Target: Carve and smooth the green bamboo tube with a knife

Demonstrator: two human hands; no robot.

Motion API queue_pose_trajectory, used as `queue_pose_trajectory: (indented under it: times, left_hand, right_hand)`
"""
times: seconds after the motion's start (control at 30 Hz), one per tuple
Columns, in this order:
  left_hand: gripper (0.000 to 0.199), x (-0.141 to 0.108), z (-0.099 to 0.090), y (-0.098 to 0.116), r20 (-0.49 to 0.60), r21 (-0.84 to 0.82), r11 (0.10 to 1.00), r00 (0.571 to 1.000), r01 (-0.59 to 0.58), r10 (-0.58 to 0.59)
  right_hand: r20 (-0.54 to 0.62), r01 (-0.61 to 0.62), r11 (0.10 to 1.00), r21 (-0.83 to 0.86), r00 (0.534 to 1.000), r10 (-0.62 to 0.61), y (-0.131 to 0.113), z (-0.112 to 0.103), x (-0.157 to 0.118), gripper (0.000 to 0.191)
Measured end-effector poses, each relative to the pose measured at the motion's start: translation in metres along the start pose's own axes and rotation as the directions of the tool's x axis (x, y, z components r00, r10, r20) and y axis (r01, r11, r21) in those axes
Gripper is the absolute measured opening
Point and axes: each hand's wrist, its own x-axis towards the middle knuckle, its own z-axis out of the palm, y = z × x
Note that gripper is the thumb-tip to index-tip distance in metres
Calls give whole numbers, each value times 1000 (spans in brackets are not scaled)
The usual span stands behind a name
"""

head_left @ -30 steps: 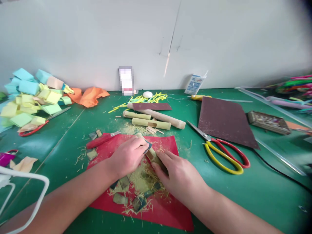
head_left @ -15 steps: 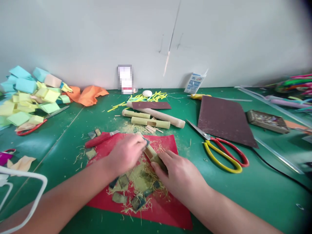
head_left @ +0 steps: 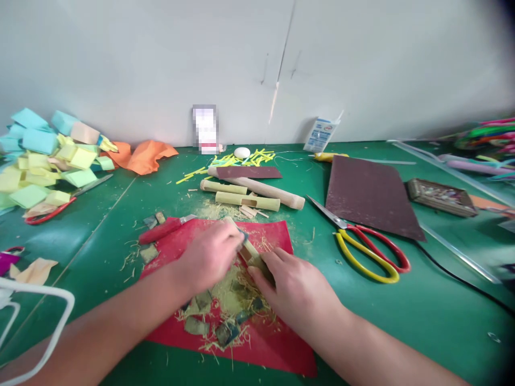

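Right hand (head_left: 296, 279) grips bamboo (head_left: 251, 254) — left hand (head_left: 211, 251) holds sandpaper (head_left: 245, 236), probably

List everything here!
paper: many, pastel, left
cloth: one, orange, left
screen: one, white, back
packet: one, white, back
egg shape: one, white, back
strips: many, yellow, back
tubes: three, tan, middle
stick: one, beige, middle
shavings: many, tan, middle
mat: one, red, front
knife: one, red, middle
scissors: two, red, yellow, left, right
sheets: two, brown, back, right
box: one, brown, right
pipe cleaners: many, colourful, right
table: one, green, below
left hand, right hand: two, bare, middle
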Motion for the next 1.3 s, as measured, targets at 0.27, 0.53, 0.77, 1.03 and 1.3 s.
queue_pose_trajectory:
  times: [0.27,0.53,0.77,1.03,1.3]
  left_hand:
    - [20,1,-2,-16,-52,58,997,998,-43,46]
    - [19,3,-3,-5,-33,14,999,999,-32,32]
    - [19,1,-5,-18,-96,32,999,995,-15,18]
    - [20,3,-5,-17,-77,28,999,997,-18,20]
    - [19,2,-6,-25,-93,37,999,995,-31,34]
  right_hand:
    - [-22,9,1000,6,1000,-9,0,1,-1,24]
    - [-37,18,1000,11,999,-17,1,0,0,22]
    - [15,-21,999,31,1000,20,0,-1,0,26]
    - [15,-12,999,35,1000,12,-1,-2,1,25]
    - [2,-4,1000,31,1000,4,-1,-3,-1,26]
